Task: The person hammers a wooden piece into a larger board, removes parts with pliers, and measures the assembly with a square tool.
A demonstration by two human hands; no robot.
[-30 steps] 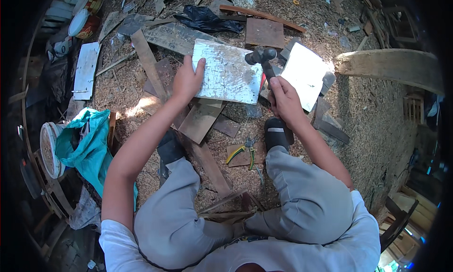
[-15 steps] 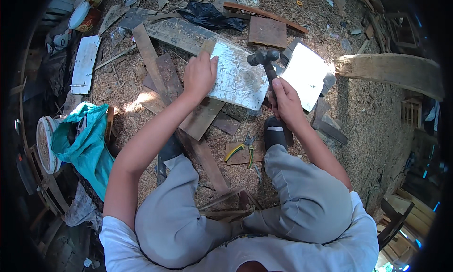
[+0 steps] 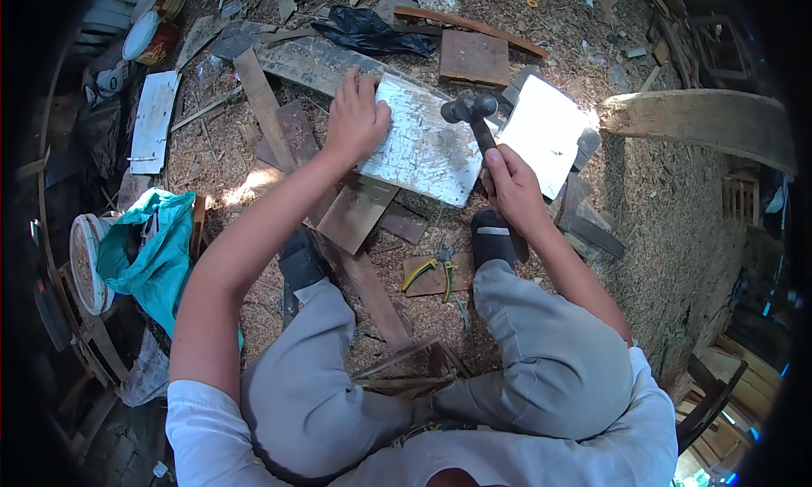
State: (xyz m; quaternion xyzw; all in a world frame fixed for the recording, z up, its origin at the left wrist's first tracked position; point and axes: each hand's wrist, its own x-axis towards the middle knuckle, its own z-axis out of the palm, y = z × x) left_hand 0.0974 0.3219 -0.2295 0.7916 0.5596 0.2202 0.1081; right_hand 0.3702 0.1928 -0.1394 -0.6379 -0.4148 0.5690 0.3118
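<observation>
My left hand (image 3: 357, 119) is at the left edge of a scuffed white board (image 3: 427, 140), its fingers stretched out and its thumb close to the board's edge. Whether the palm presses on the board is hidden. In my right hand (image 3: 514, 187) is a hammer (image 3: 484, 132), gripped by its dark handle with the head raised above the board's right side. Pliers (image 3: 441, 267) with yellow-green handles lie on a small brown board between my feet. Beneath the white board, a brown plank piece (image 3: 359, 215) sticks out.
A second white panel (image 3: 541, 132) lies to the right, near a thick wooden beam (image 3: 685, 125). On the left stand a teal sack (image 3: 152, 242) and a white bucket (image 3: 87, 263). Farther off are a black plastic bag (image 3: 372, 30) and a brown block (image 3: 474, 57). Wood scraps and shavings cover the ground.
My left fingers have straightened, and the small brown piece seen at their tips no longer shows. The white board's near edge has shifted slightly toward me. The hammer stays nearly in place.
</observation>
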